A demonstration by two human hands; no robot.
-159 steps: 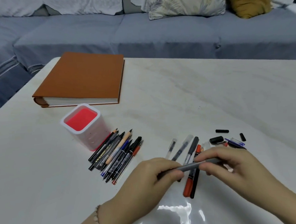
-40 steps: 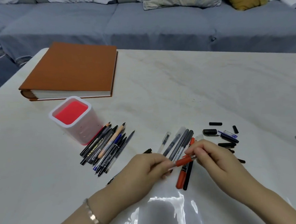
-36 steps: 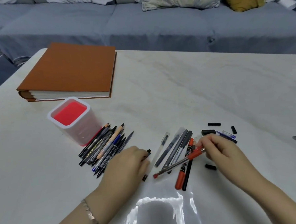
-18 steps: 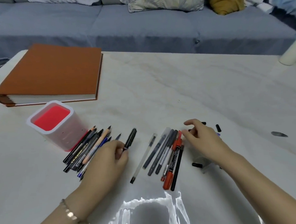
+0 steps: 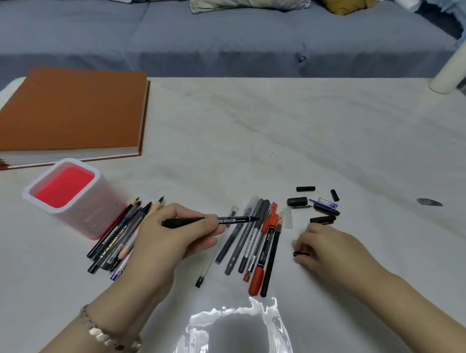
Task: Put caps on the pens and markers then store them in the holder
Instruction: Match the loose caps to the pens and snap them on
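The fingers (image 5: 191,224) of the left hand (image 5: 165,239) are gripping a black pen (image 5: 223,219), holding it level above the table (image 5: 251,137) with its bare tip pointing right over the middle row of pens (image 5: 253,242). The right hand (image 5: 322,248) is resting on the table to the right of that row, its fingers (image 5: 301,247) pinching a small black cap (image 5: 300,253) against the surface. Just beyond the right hand, several loose caps (image 5: 317,207) are lying scattered, black ones and a blue clear one. A second pile of pens and pencils (image 5: 119,236) is lying partly under the left hand, its far ends reaching the base of the holder (image 5: 73,196), a white square cup with a red inside that is standing upright and holding nothing visible. Behind the holder, an orange-brown album (image 5: 66,112) is lying flat.
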